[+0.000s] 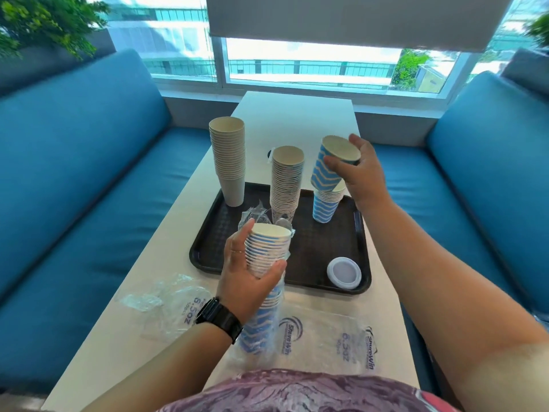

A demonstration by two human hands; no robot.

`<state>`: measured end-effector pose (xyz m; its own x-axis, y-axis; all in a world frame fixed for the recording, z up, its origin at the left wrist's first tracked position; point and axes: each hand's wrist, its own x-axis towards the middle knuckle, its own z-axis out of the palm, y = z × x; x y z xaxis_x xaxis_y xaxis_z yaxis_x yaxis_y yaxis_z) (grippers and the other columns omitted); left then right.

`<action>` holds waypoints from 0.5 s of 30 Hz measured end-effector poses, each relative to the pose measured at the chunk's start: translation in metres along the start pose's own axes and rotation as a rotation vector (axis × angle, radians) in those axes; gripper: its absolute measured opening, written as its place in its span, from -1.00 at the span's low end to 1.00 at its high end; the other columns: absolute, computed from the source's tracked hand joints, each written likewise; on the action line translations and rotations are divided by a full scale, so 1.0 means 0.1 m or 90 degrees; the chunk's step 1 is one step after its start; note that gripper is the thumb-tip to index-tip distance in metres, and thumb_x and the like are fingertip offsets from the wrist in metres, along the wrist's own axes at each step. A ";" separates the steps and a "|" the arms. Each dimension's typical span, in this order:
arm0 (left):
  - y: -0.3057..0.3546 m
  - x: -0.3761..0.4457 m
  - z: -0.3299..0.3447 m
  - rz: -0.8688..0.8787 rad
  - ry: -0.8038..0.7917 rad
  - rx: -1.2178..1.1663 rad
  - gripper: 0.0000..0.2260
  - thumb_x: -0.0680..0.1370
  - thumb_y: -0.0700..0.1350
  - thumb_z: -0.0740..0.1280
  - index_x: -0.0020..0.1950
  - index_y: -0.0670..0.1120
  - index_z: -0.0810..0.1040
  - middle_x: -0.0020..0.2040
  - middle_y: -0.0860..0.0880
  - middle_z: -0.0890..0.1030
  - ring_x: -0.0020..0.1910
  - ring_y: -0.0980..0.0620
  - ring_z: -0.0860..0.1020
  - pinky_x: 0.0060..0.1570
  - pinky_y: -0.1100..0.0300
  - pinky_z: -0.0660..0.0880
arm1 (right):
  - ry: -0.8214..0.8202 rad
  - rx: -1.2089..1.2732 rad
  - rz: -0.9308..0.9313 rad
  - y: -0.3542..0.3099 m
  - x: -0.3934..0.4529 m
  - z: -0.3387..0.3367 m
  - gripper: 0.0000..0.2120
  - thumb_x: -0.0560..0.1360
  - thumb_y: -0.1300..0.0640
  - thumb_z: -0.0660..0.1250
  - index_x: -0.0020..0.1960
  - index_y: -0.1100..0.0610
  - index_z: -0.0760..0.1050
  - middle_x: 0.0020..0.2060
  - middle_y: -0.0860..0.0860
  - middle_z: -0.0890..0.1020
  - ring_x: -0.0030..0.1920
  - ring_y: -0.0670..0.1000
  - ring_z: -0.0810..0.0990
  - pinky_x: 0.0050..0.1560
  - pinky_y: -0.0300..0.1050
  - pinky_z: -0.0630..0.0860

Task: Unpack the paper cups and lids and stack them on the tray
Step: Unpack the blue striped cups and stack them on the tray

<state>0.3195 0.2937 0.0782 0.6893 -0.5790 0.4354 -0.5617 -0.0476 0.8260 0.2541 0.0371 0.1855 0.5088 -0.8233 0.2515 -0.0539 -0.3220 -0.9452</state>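
Bright daylight floods in from the window (312, 66) ahead, washing out the view outside. The wide lens bows the blue sofas (74, 173) at the edges, and the corner foliage (44, 22) is smeared with blur.

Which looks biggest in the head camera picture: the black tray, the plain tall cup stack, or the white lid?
1. The black tray, by far the widest.
2. The plain tall cup stack, standing at the tray's far left corner.
3. The white lid, smallest, though it lies nearer the camera than the stack.

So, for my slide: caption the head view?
Right hand adds blue cup to tray stack; left hand holds sleeve of cups.
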 end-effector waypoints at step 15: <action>-0.04 0.02 0.02 -0.030 -0.009 0.018 -0.23 0.34 0.24 0.40 0.48 0.28 0.14 0.37 0.12 0.31 0.29 0.31 0.41 0.30 0.18 0.38 | 0.024 -0.247 0.027 0.63 0.47 0.03 -0.21 0.38 -0.01 0.53 0.48 0.16 0.25 0.41 0.11 0.38 0.39 0.08 0.37 0.34 -0.11 0.31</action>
<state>0.3219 0.2914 0.0755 0.7087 -0.5870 0.3915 -0.5420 -0.0977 0.8347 0.2772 -0.0205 0.1374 0.4671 -0.8543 0.2282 -0.3989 -0.4339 -0.8078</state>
